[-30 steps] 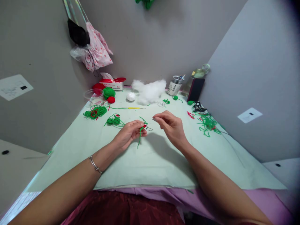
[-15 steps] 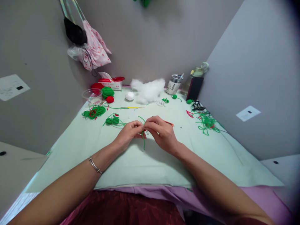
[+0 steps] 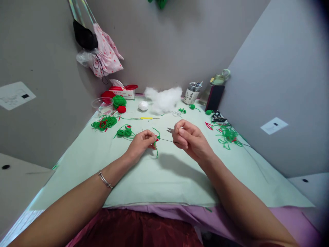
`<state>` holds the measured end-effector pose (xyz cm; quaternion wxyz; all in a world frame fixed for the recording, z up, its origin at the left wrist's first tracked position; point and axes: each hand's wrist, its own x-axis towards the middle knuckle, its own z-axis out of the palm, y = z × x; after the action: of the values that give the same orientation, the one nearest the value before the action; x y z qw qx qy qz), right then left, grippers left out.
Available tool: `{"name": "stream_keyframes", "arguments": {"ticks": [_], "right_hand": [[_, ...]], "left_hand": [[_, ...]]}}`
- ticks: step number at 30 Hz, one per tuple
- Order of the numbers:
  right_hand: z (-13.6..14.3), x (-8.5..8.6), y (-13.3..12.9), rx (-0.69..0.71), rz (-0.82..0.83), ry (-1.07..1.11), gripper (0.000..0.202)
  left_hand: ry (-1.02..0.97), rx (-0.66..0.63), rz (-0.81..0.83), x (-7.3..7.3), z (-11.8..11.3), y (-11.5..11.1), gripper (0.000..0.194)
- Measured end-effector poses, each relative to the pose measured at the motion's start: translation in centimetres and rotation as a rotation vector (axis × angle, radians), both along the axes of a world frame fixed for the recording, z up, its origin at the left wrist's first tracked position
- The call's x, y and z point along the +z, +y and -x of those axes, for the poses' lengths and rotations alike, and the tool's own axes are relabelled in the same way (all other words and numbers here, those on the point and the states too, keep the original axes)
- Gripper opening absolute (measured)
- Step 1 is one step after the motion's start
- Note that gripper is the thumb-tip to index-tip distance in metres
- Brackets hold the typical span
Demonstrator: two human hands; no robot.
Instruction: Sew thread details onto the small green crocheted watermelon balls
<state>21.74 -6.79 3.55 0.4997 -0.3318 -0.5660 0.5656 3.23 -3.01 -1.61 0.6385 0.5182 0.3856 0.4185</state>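
My left hand (image 3: 142, 144) is closed in a pinch on a small green and red crocheted piece (image 3: 157, 138), mostly hidden by the fingers. A loose green yarn tail hangs below it. From the piece a thin dark thread (image 3: 166, 140) runs taut to my right hand (image 3: 189, 139), raised off the table with its fingers curled round the thread. Whether a needle is in those fingers too is hidden. Scissor blades (image 3: 170, 130) show just behind the right fingers. Left of my left hand lies a small green yarn bundle (image 3: 124, 131).
A yellow crochet hook (image 3: 146, 118), white stuffing (image 3: 164, 99) and a white ball (image 3: 143, 105) lie toward the back. Tangled green yarn (image 3: 104, 122) is at left, more yarn scraps (image 3: 228, 133) at right. A pen tin (image 3: 192, 93) and a phone (image 3: 215, 97) stand at the back right.
My right hand has moved away to the right from the left hand and turned, drawing the dark thread out between them. The left hand keeps its pinch on the crocheted piece.
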Motion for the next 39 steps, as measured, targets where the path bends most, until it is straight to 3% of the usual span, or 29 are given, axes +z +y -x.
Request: {"name": "stream_keyframes", "arguments": {"ticks": [4, 11, 16, 26, 32, 39], "right_hand": [[-0.3, 0.3, -0.2, -0.051, -0.057, -0.091, 0.028], [-0.1, -1.1, 0.0, -0.318, -0.55, -0.682, 0.015], [-0.1, -2.1, 0.4, -0.357, -0.727, -0.917, 0.016], [-0.3, -2.6, 0.6, -0.348, -0.786, -1.017, 0.016], [-0.3, -2.8, 0.7, -0.354, -0.768, -1.052, 0.017], [-0.6, -2.2, 0.9, -0.32, -0.534, -0.894, 0.012]], "left_hand": [[-0.022, -0.007, -0.004, -0.3, 0.3, 0.2, 0.02], [-0.091, -0.047, 0.039, 0.0, 0.4, 0.2, 0.022], [-0.098, -0.032, 0.038, 0.1, 0.4, 0.2, 0.022], [-0.09, -0.016, 0.031, 0.2, 0.5, 0.2, 0.02], [-0.095, -0.071, 0.042, 0.1, 0.6, 0.2, 0.022], [-0.144, -0.192, 0.096, 0.6, 1.1, 0.5, 0.02]]}}
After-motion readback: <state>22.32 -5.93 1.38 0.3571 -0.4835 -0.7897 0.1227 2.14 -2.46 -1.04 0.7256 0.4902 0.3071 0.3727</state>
